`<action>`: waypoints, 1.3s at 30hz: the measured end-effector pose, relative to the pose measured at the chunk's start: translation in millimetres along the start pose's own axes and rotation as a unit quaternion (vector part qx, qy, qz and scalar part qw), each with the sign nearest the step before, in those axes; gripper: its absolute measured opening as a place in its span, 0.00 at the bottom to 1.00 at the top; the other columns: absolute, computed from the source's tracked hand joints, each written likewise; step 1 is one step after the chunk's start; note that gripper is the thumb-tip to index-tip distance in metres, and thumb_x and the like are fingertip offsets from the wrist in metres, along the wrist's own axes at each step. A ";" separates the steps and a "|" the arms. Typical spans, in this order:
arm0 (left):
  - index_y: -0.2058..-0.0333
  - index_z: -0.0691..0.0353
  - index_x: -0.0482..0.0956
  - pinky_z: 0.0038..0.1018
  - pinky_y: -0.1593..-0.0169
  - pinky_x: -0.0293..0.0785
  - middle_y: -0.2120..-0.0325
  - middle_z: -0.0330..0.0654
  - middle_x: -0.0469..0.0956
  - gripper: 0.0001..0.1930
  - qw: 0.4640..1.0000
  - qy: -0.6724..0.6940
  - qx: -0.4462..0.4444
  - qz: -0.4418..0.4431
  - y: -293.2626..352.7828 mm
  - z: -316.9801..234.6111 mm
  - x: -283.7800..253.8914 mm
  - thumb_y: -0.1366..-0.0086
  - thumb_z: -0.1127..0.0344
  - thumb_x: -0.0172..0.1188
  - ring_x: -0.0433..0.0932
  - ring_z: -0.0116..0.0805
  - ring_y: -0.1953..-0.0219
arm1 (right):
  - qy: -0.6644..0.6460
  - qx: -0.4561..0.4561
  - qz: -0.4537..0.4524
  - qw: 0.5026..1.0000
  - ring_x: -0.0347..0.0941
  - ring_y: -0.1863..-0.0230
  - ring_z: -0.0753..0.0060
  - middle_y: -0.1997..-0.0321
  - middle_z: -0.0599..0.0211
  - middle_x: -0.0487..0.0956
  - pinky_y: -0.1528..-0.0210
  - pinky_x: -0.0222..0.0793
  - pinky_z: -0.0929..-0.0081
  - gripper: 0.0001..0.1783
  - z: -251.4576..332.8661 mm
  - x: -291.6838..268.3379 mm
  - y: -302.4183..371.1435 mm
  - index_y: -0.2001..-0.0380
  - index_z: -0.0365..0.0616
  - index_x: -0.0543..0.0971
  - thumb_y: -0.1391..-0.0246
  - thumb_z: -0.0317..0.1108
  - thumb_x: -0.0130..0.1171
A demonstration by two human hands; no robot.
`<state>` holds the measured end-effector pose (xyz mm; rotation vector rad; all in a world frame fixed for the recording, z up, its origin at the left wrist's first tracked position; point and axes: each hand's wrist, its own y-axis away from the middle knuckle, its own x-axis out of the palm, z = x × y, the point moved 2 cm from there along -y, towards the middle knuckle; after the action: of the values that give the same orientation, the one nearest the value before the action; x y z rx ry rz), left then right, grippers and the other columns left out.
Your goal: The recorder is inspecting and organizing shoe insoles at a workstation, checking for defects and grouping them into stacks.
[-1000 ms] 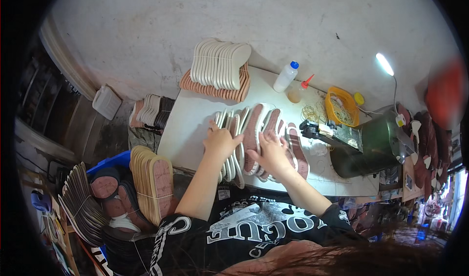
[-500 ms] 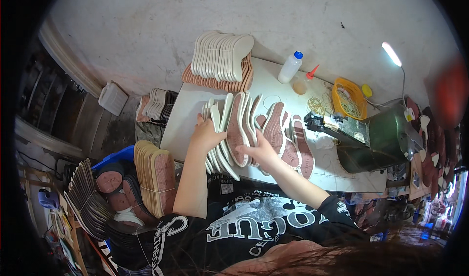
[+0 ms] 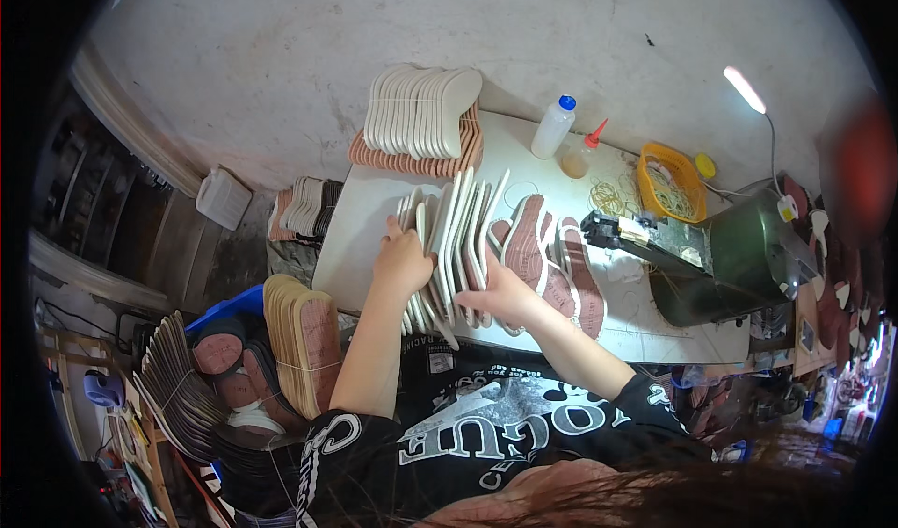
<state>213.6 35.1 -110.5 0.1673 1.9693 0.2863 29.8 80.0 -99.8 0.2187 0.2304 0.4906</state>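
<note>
A row of white-edged insoles [image 3: 456, 247] stands on edge on the white table in front of me, fanned from left to right. My left hand [image 3: 404, 264] is closed against the left part of the row, its thumb toward the insoles. On the right side, my right hand [image 3: 505, 294] grips several of them, with its thumb across their near edges and its fingers hidden behind. Just right of that hand, several loose insoles with pinkish-brown faces [image 3: 528, 244] lie overlapping on the table.
Banded white insoles [image 3: 416, 112] rest on brown ones [image 3: 369, 154] at the back. Farther right are a blue-capped bottle [image 3: 554, 130], a red-nozzled bottle [image 3: 578, 161], a yellow basket [image 3: 697, 208] of rubber bands and a dark green machine [image 3: 725, 275]. More insole bundles [image 3: 297, 341] stand lower left.
The insoles at my right hand have tipped from showing a pinkish face to standing edge-on against the row. My right hand has shifted slightly right; the view has moved a little.
</note>
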 end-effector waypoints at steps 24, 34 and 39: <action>0.38 0.63 0.55 0.44 0.49 0.72 0.47 0.66 0.64 0.54 0.986 0.123 0.002 -0.114 -37.5 -0.3 -1.1 0.56 0.36 0.70 0.72 0.62 0.50 | 0.205 -0.075 -0.099 0.971 0.37 0.28 0.37 0.32 0.23 0.42 0.28 0.39 0.64 0.57 -17.0 22.9 1.3 0.37 0.18 0.40 0.48 0.50 0.61; 0.34 0.75 0.37 0.73 0.46 0.53 0.33 0.65 0.34 0.69 0.992 -0.089 -0.053 0.065 -26.4 -58.2 15.5 0.58 0.26 0.62 0.38 0.59 0.30 | 0.270 -0.099 0.026 0.958 0.50 0.32 0.33 0.35 0.14 0.38 0.33 0.54 0.63 0.59 -20.9 -0.6 17.2 0.37 0.19 0.39 0.51 0.52 0.63; 0.35 0.77 0.40 0.73 0.46 0.55 0.33 0.62 0.38 0.67 0.993 -0.104 -0.048 0.021 -22.9 -67.9 18.1 0.56 0.30 0.65 0.45 0.57 0.32 | 0.205 -0.039 -0.117 0.971 0.70 0.46 0.45 0.42 0.43 0.69 0.44 0.66 0.61 0.36 -16.9 -61.3 62.7 0.40 0.36 0.64 0.47 0.44 0.61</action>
<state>144.6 9.2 -106.7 0.1696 1.7441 0.3755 -54.8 106.6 -89.4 0.0100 0.6330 0.3050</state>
